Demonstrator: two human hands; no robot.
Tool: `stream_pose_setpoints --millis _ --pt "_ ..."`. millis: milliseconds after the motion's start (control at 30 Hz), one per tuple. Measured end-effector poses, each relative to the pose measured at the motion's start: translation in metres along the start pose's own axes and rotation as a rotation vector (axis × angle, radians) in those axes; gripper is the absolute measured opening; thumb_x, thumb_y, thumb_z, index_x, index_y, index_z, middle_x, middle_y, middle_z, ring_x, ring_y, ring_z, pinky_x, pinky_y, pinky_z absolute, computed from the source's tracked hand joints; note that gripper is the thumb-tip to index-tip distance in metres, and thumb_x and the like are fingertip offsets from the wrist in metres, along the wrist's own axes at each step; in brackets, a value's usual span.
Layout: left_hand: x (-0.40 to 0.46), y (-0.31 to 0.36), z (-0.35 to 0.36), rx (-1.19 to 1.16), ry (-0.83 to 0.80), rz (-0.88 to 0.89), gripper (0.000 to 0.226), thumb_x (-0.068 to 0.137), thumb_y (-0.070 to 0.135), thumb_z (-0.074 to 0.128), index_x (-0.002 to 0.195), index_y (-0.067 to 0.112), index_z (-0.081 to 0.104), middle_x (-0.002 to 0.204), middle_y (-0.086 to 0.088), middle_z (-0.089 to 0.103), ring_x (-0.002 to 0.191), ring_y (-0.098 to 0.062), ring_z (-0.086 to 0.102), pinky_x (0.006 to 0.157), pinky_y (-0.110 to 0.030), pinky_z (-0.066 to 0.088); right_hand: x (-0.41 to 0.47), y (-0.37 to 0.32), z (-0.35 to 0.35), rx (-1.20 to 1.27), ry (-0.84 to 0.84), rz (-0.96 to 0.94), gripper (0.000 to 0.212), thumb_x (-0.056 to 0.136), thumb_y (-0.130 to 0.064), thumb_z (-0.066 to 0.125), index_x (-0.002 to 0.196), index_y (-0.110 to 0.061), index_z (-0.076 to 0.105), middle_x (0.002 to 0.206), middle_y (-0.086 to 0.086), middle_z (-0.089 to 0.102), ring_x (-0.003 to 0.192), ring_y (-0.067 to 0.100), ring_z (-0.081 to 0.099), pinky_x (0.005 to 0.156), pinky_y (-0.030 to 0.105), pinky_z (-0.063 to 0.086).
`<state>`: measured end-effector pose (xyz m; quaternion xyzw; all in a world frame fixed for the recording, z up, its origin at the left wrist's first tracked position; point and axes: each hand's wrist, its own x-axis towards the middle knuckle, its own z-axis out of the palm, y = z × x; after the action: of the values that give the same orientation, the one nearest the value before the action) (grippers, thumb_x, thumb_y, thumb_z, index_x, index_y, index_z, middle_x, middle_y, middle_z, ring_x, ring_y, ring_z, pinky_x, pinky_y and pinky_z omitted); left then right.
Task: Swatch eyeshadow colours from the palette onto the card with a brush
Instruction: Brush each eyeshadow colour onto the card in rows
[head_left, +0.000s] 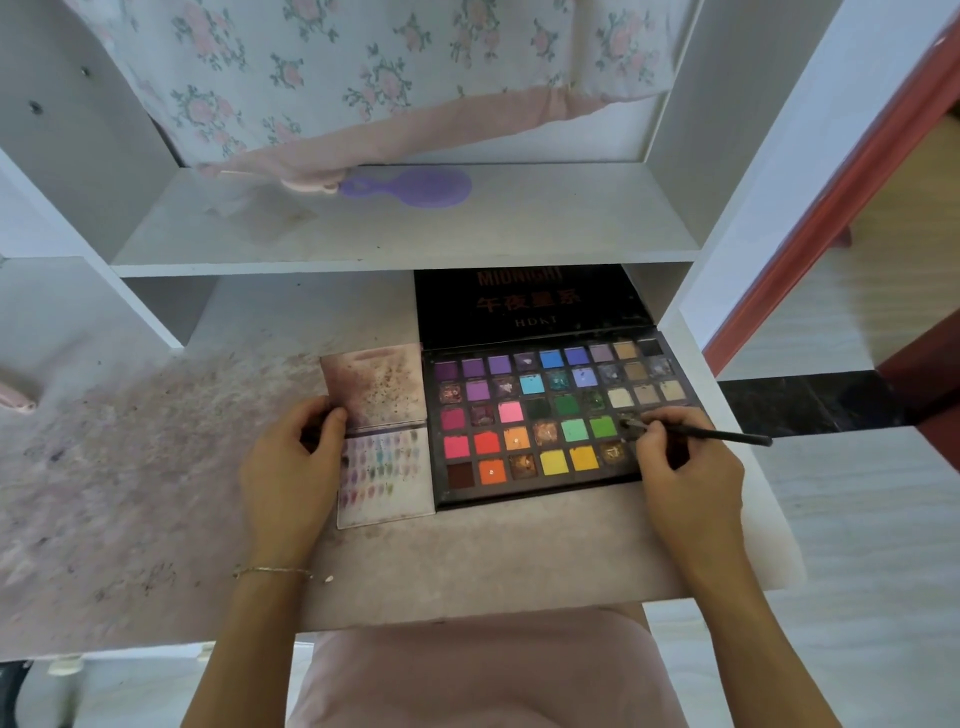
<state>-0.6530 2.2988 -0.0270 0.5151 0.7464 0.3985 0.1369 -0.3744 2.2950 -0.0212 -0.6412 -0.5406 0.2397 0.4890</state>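
An open eyeshadow palette (545, 415) with several coloured pans lies on the stained desk, its black lid (524, 306) raised behind it. Left of it lies the folded swatch card (387, 467), its lower half covered with rows of small colour smears. My left hand (291, 467) grips the card's left edge, thumb near the fold. My right hand (685, 467) pinches a thin black brush (717, 434), handle pointing right. The brush tip sits on a pan at the right end of the palette, just right of the green pans.
A stained white desk (467, 561) carries everything, with its front edge near my lap. A shelf (405, 234) above holds a purple hairbrush (415, 187) and a pink floral cloth (363, 78). White cabinet walls stand on both sides; the floor drops off to the right.
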Motion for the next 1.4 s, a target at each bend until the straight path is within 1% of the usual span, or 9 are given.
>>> stream_pose_setpoints --millis 167,300,433,533,667,800,1033,1167,1400 --pt "0.000 -0.001 0.001 -0.012 -0.003 -0.003 0.021 0.090 0.019 0.053 0.105 0.012 0.066 0.094 -0.003 0.067 0.080 -0.013 0.055 0.070 -0.025 0.039 0.000 0.002 0.000 -0.003 0.013 -0.001 0.024 0.087 -0.003 0.052 0.082 -0.026 0.052 0.078 -0.018 0.056 0.077 -0.015 0.055 0.058 -0.001 0.041" --pt "0.001 0.000 0.001 -0.015 0.001 0.001 0.021 0.090 0.019 0.053 0.105 0.013 0.066 0.090 0.001 0.065 0.078 -0.011 0.054 0.067 -0.022 0.038 0.001 0.001 0.001 -0.014 0.015 0.007 0.022 0.088 -0.003 0.051 0.084 -0.024 0.053 0.078 -0.017 0.056 0.074 -0.006 0.056 0.059 -0.001 0.041" --pt "0.000 0.001 0.000 -0.016 -0.003 -0.002 0.021 0.090 0.018 0.053 0.105 0.013 0.066 0.088 0.004 0.062 0.078 -0.011 0.055 0.066 -0.021 0.038 0.000 0.000 0.001 -0.005 0.012 0.003 0.032 0.087 -0.004 0.051 0.078 -0.035 0.049 0.077 -0.015 0.057 0.074 -0.010 0.057 0.058 0.000 0.042" --pt "0.000 0.001 0.000 -0.008 -0.001 0.007 0.021 0.090 0.018 0.053 0.105 0.012 0.066 0.089 0.004 0.062 0.078 -0.010 0.054 0.064 -0.017 0.035 0.001 0.001 0.001 -0.014 0.003 0.004 0.025 0.088 -0.004 0.050 0.083 -0.029 0.052 0.078 -0.013 0.058 0.074 -0.005 0.057 0.057 0.002 0.043" --pt "0.000 0.001 0.000 0.000 -0.009 0.008 0.022 0.090 0.018 0.053 0.107 0.012 0.065 0.093 0.000 0.065 0.079 -0.011 0.053 0.067 -0.022 0.038 0.001 0.001 0.000 -0.009 0.002 0.017 0.029 0.088 -0.005 0.050 0.079 -0.032 0.050 0.077 -0.015 0.057 0.073 -0.004 0.056 0.056 0.002 0.043" --pt "0.000 0.000 0.000 0.004 -0.003 0.006 0.022 0.090 0.018 0.053 0.107 0.011 0.065 0.095 -0.003 0.067 0.079 -0.011 0.053 0.068 -0.022 0.038 0.001 0.000 0.000 -0.016 0.000 0.021 0.023 0.088 -0.005 0.051 0.081 -0.027 0.052 0.077 -0.012 0.058 0.075 -0.001 0.056 0.054 0.005 0.043" --pt "0.000 0.000 0.000 -0.002 -0.006 0.004 0.021 0.090 0.018 0.054 0.106 0.011 0.065 0.097 -0.007 0.068 0.079 -0.013 0.053 0.071 -0.027 0.040 -0.004 -0.004 0.000 0.030 0.010 -0.019 0.036 0.085 0.000 0.052 0.078 -0.035 0.050 0.078 -0.009 0.059 0.075 0.000 0.058 0.061 0.004 0.044" --pt "-0.001 0.000 0.000 -0.022 -0.017 -0.003 0.022 0.090 0.018 0.054 0.107 0.011 0.065 0.098 -0.007 0.068 0.080 -0.013 0.053 0.073 -0.029 0.041 -0.007 -0.012 0.005 0.061 -0.042 -0.078 0.039 0.084 0.005 0.053 0.080 -0.033 0.050 0.078 -0.010 0.057 0.078 -0.007 0.056 0.062 0.004 0.044" --pt "0.000 -0.002 0.000 -0.032 -0.024 -0.018 0.021 0.090 0.019 0.053 0.107 0.014 0.065 0.099 -0.003 0.067 0.081 -0.010 0.053 0.071 -0.024 0.039 -0.021 -0.035 0.038 0.220 -0.237 -0.132 0.032 0.084 0.004 0.056 0.081 -0.027 0.051 0.069 -0.003 0.058 0.067 0.002 0.057 0.055 0.013 0.047"
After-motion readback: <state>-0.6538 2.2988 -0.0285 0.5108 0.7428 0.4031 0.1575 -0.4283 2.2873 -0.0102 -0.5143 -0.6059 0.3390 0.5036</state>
